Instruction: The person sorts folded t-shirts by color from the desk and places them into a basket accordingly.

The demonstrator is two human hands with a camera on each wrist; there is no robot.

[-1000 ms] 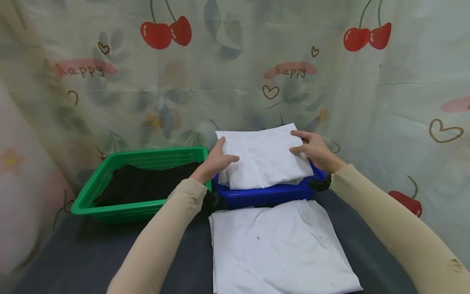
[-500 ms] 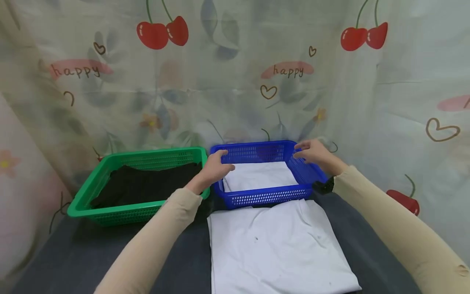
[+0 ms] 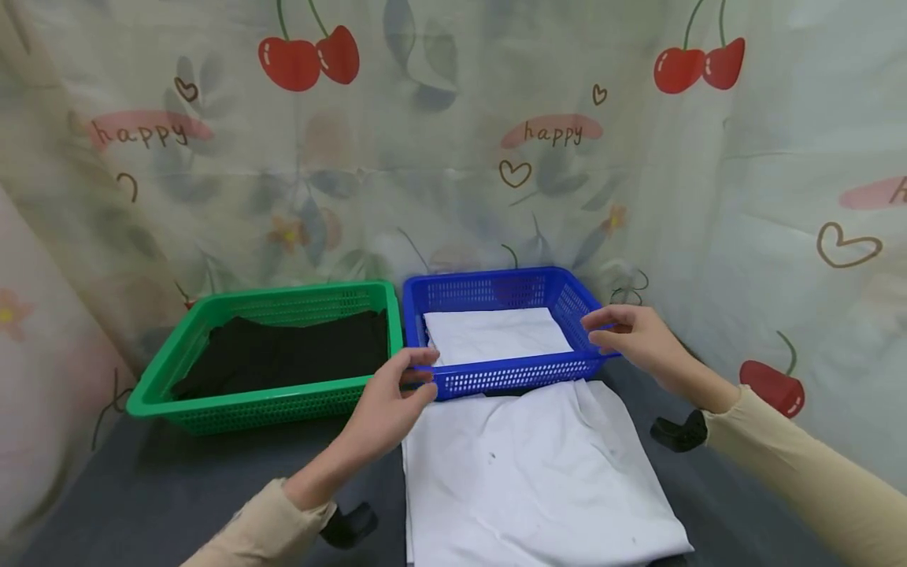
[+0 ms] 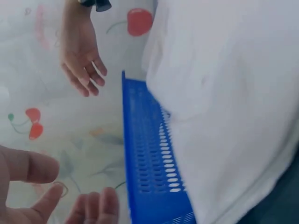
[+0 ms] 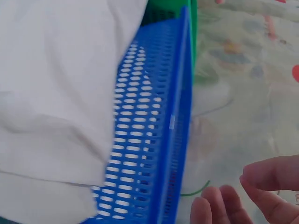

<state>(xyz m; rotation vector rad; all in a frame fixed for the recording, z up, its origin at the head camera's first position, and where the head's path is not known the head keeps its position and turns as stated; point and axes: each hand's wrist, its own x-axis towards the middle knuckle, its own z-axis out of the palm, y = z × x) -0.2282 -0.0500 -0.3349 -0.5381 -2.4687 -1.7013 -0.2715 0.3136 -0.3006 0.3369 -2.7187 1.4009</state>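
Observation:
A folded white cloth [image 3: 499,335] lies inside the blue basket [image 3: 520,374]. Another folded white garment [image 3: 538,472], larger, is spread on the dark table in front of that basket. My left hand [image 3: 390,402] hovers near the basket's front left corner, its fingers loosely bent and holding nothing. At the basket's right side my right hand [image 3: 638,339] is held in the air, relaxed, with nothing in it. In the left wrist view the right hand [image 4: 84,58] hangs with fingers extended beyond the blue basket [image 4: 145,154]. The right wrist view shows bent fingertips [image 5: 219,200] beside the basket wall.
To the left stands a green basket [image 3: 248,413] holding a dark folded cloth [image 3: 290,350]. A curtain [image 3: 453,157] with cherries and hearts hangs close behind both baskets. The dark tabletop [image 3: 212,488] extends in front and to the left.
The smaller white cloth held by both hands a second ago was let go into the blue basket. Both hands have since drawn back toward me, the right one also outward.

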